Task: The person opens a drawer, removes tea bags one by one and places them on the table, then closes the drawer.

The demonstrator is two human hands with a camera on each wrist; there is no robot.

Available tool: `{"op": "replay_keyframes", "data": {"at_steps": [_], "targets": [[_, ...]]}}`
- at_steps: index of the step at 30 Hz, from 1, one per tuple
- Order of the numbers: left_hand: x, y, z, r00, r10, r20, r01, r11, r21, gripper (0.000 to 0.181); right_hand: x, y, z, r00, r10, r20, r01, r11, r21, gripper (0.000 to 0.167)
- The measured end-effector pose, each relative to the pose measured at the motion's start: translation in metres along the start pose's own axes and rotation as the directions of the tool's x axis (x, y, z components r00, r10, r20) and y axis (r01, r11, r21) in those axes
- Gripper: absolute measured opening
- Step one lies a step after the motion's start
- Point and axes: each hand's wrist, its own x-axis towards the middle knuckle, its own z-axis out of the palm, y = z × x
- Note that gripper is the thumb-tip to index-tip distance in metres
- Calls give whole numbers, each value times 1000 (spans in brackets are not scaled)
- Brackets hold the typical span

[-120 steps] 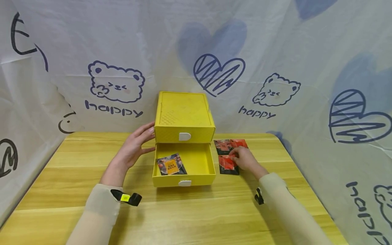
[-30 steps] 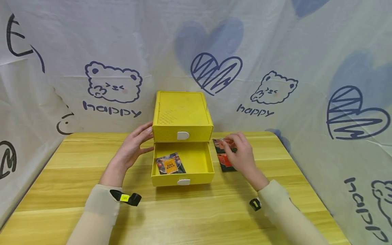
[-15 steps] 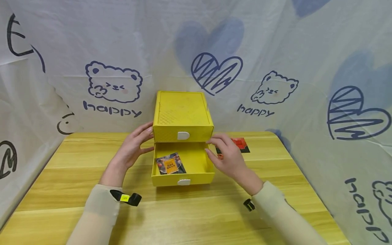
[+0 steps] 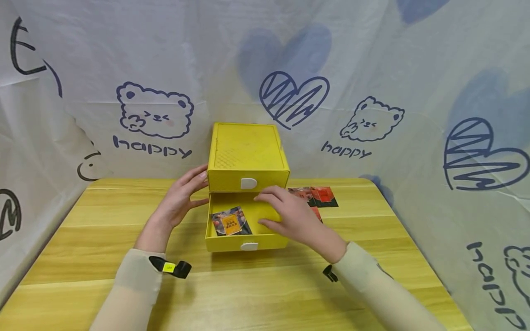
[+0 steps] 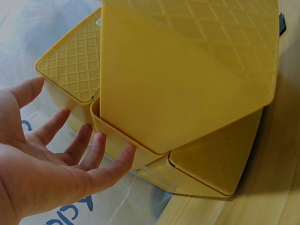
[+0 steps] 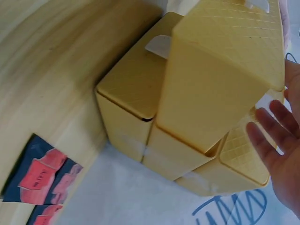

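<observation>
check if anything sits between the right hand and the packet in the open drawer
Nothing visible does: in the head view, the right hand is over the open drawer, and only bare drawer floor shows between its fingertips and the orange-labelled packet.

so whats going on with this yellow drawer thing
A person's left hand touches the side of a yellow cabinet, while the right hand is over its open drawer, holding nothing that can be seen. One orange-labelled packet lies inside; three red-labelled packets lie on the table to the right.
</observation>
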Motion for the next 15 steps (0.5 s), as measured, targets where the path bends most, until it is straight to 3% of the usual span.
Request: {"op": "replay_keyframes", "data": {"at_steps": [3, 5, 9, 15], "targets": [[0, 0, 0, 1000, -2, 1, 2, 1000, 0, 69, 7, -4, -1, 994, 25, 110, -23, 1000, -14, 59], [0, 0, 0, 1000, -4, 1, 4, 1000, 0, 70, 12, -6, -2, 979, 46, 197, -41, 999, -30, 64], [0, 0, 1, 1000, -7, 4, 7, 1000, -3, 70, 22, -11, -3, 933, 73, 353, -60, 997, -49, 71], [1, 0, 1, 1000, -6, 0, 6, 1000, -7, 70, 34, -9, -4, 863, 77, 500, -58, 997, -53, 74]]}}
